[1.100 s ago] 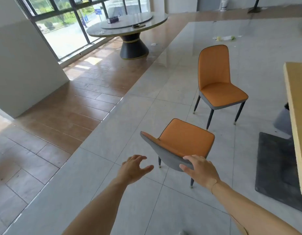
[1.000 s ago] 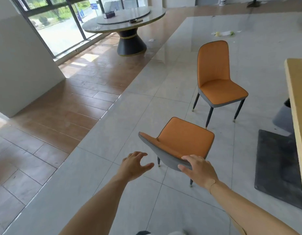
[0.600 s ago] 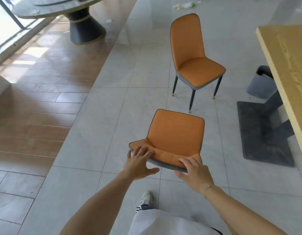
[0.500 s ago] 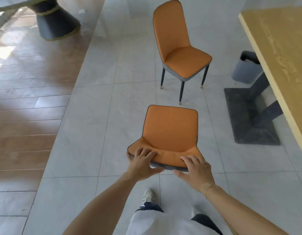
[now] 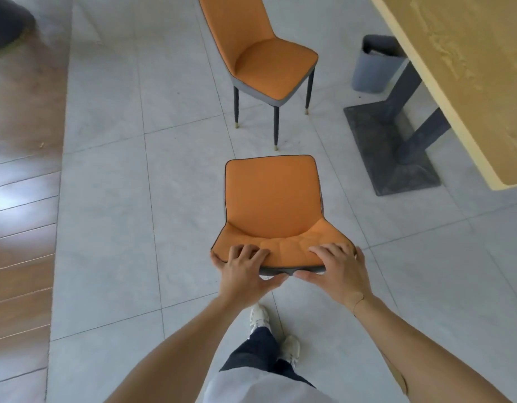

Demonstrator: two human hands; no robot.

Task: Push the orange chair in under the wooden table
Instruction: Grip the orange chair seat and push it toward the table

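Observation:
An orange chair (image 5: 273, 199) with a grey shell stands right below me on the pale floor tiles, seen from above and behind. My left hand (image 5: 245, 271) grips the top edge of its backrest on the left, fingers over the front, thumb behind. My right hand (image 5: 337, 270) grips the same edge on the right. The wooden table (image 5: 466, 68) runs along the right side, its near corner to the right of the chair and apart from it. The chair's legs are hidden under the seat.
A second orange chair (image 5: 269, 59) stands just ahead, facing the table. The table's dark leg and floor plate (image 5: 397, 149) lie to the right, with a grey bin (image 5: 376, 68) behind them. Wooden flooring (image 5: 22, 170) runs down the left. My feet are below the chair.
My left hand has come onto the backrest and both hands have closed on its top edge. The view has tipped down and swung toward the table, which now fills more of the right.

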